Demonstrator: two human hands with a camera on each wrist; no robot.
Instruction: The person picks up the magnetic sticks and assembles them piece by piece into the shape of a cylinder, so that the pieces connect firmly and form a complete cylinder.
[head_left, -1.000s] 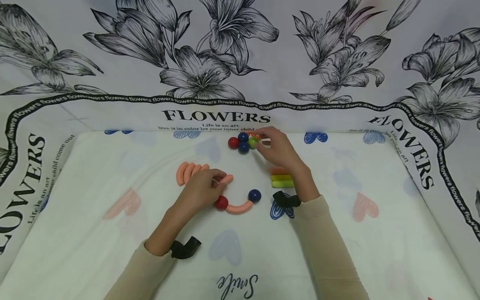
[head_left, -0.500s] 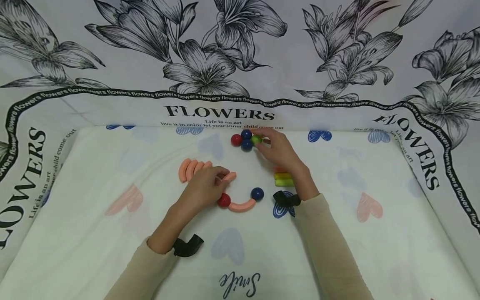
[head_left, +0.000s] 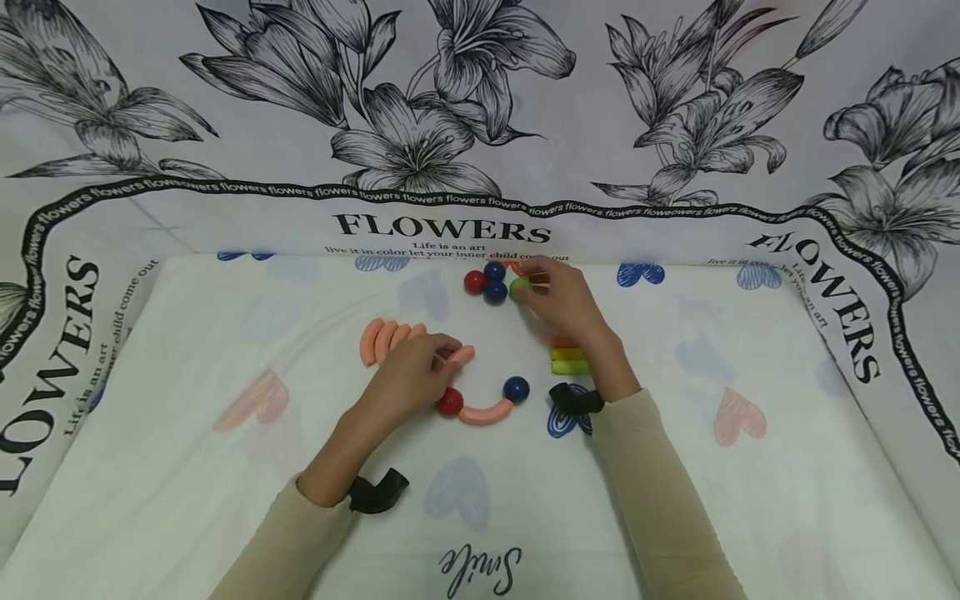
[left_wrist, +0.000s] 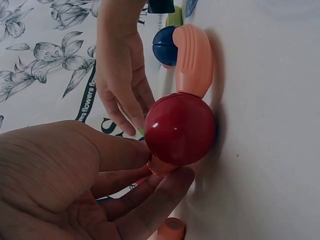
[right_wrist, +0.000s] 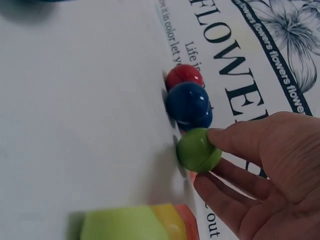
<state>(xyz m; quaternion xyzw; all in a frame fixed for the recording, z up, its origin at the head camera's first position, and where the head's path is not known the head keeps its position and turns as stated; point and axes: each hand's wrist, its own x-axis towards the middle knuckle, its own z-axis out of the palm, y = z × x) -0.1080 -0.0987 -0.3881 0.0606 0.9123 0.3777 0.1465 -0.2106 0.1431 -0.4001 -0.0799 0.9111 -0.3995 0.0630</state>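
Note:
My left hand [head_left: 408, 375] pinches a curved salmon-coloured stick [head_left: 462, 354] that meets a red ball [left_wrist: 180, 130]. From that ball a second curved stick [head_left: 486, 414] runs to a blue ball [head_left: 516, 389], forming an arc on the cloth. Farther back, my right hand [head_left: 558, 296] pinches a green ball [right_wrist: 197, 150] between thumb and fingers. Just left of it sit two blue balls [head_left: 495, 292] and another red ball [head_left: 474, 282], a small gap apart from the green one. Fingers partly hide the held stick in the left wrist view.
Several more curved salmon sticks [head_left: 373, 342] lie in a row behind the left hand. Short green, yellow and red bars [head_left: 570, 365] sit side by side near the right wrist. White cloth [head_left: 300, 467] printed with hearts covers the surface, and a flower-printed cloth [head_left: 660, 233] borders it.
My right hand has drawn the green ball slightly right, away from the blue balls it was touching. My left hand keeps its pinch on the curved stick. The head view has shifted a little.

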